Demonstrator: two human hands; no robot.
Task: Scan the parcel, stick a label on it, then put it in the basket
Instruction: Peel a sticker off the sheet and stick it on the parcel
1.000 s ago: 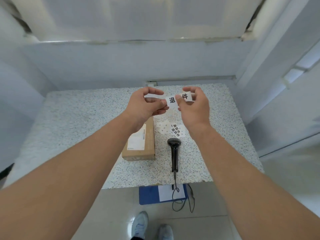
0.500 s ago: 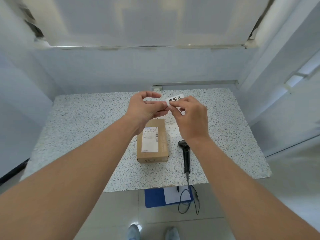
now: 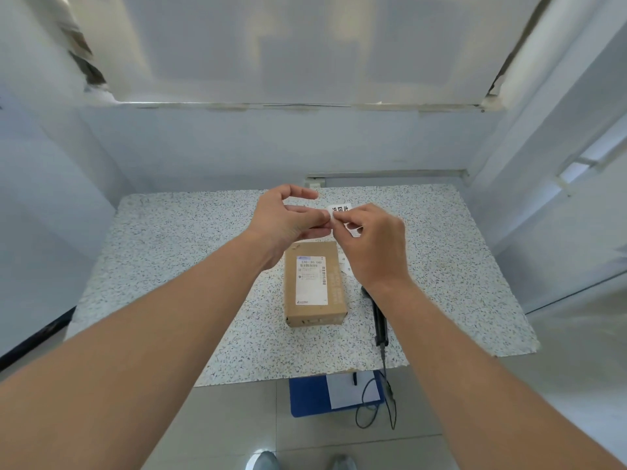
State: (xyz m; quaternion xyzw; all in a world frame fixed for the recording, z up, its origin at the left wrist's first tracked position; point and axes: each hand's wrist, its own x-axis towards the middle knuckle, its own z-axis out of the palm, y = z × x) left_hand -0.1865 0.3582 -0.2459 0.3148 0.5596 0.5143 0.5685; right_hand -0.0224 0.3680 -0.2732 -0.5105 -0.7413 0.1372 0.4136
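A small brown cardboard parcel (image 3: 314,283) with a white shipping slip on top lies flat on the speckled table (image 3: 169,252). Above its far end, my left hand (image 3: 288,220) and my right hand (image 3: 373,242) meet, both pinching a white label (image 3: 339,209) printed with black characters. The label is held in the air between the fingertips. A black handheld scanner (image 3: 378,320) lies on the table just right of the parcel, partly hidden under my right forearm. No basket is in view.
Loose white labels (image 3: 346,266) lie on the table behind my right wrist. The scanner's cable (image 3: 380,401) hangs over the table's front edge to the floor, beside a blue mat with a white sheet (image 3: 336,391). Walls close in on the left, back and right.
Both hands have kept hold of the label and shifted slightly, the right fingers now covering more of it. The view has tilted, so the parcel sits more centrally.
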